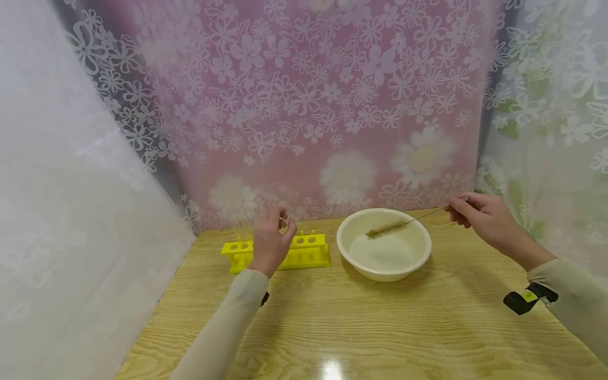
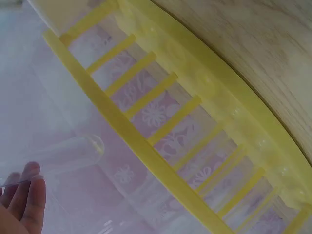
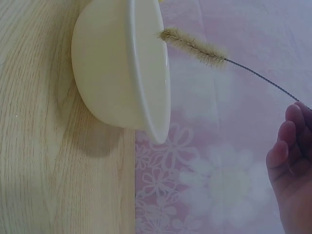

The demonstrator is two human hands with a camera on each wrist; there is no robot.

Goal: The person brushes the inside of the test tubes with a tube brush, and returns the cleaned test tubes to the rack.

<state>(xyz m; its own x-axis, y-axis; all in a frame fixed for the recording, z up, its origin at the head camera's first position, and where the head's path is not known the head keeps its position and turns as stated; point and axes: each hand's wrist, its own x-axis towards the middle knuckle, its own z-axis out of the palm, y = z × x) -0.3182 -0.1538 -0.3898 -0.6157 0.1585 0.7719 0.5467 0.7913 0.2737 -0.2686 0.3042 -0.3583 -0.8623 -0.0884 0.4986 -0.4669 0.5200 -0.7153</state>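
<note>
My left hand (image 1: 272, 240) is raised over the middle of the yellow rack (image 1: 304, 257); in the left wrist view its fingers (image 2: 33, 195) pinch a clear glass tube (image 2: 68, 155), held above the rack's top bar (image 2: 122, 126). Several clear tubes stand in the rack's left end. On the right, my right hand (image 1: 484, 219) pinches the end of a thin twisted wire handle. The tan bristle brush (image 1: 387, 230) on that wire hangs over the cream basin (image 1: 385, 269), and in the right wrist view the bristles (image 3: 195, 48) are just beyond the basin's rim (image 3: 139, 73).
A wooden table (image 1: 304, 322) bears the rack and the basin, side by side near its back edge. Pink flowered cloth (image 1: 304, 105) hangs behind it, with pale sheets (image 1: 71, 184) at the left and right sides.
</note>
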